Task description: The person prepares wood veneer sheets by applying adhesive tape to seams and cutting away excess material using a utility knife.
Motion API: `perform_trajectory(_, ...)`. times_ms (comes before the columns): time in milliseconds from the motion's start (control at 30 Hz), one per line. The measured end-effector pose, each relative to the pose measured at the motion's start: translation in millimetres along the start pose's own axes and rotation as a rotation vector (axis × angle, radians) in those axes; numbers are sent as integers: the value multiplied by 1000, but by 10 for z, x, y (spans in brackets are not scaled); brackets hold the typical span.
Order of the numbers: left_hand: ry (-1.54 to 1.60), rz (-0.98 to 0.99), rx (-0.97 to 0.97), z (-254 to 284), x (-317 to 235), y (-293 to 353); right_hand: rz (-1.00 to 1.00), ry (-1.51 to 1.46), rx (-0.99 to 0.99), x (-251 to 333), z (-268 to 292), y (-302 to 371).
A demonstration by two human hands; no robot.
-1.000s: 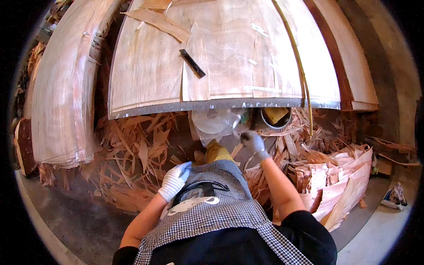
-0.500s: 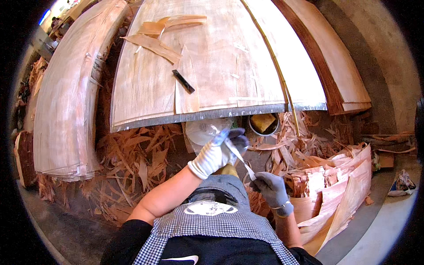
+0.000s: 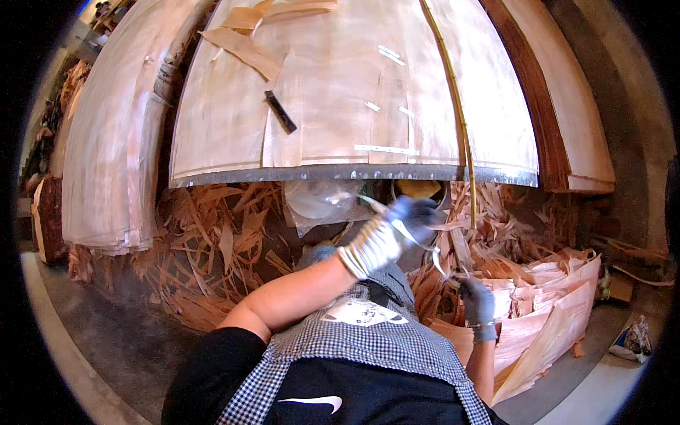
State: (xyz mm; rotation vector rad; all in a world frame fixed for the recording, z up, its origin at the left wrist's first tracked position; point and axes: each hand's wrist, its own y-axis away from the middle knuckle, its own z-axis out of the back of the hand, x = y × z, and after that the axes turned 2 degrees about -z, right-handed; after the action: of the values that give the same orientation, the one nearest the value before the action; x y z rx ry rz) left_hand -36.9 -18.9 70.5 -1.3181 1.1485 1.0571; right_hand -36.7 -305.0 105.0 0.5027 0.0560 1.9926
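A narrow white strip of tape (image 3: 442, 265) curls slackly between my two gloved hands. My left hand (image 3: 397, 230), in a white and dark-blue glove, is closed on the tape in front of the veneer stack's near edge; its fingers are smeared by motion. Lower and to the right, my right hand (image 3: 477, 306), in a grey glove, pinches the other end beside a pile of torn veneer. Ahead lies a large pale sheet of wood veneer (image 3: 340, 85). Short white tape pieces (image 3: 386, 149) are stuck on it. A black bar (image 3: 280, 112) rests on its left part.
A long thin stick (image 3: 453, 78) runs across the sheet and past its edge. Loose veneer strips (image 3: 241, 51) lie at the sheet's far left. More veneer stacks flank it (image 3: 113, 142). Below are wood scraps (image 3: 212, 248), a plastic bag (image 3: 319, 202) and torn veneer sheets (image 3: 545, 319).
Both hands have moved to the right, and the right one is lower in the picture. The tape, straight between them before, now bends in a loose curve. The view has shifted somewhat.
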Motion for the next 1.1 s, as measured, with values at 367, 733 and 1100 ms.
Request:
perform_trajectory(367, -505, 227, -110, -326, 953, 357, -5, -1076, 325, 600, -874, -1093)
perform_trajectory(733, 579, 1053, -638, -187, 614, -140, -319, -1104, 404, 540, -933, -1472)
perform_trajectory(1100, -192, 689, 191, 284, 1286, -362, -511, -1211, 523, -140, -1085, -2082)
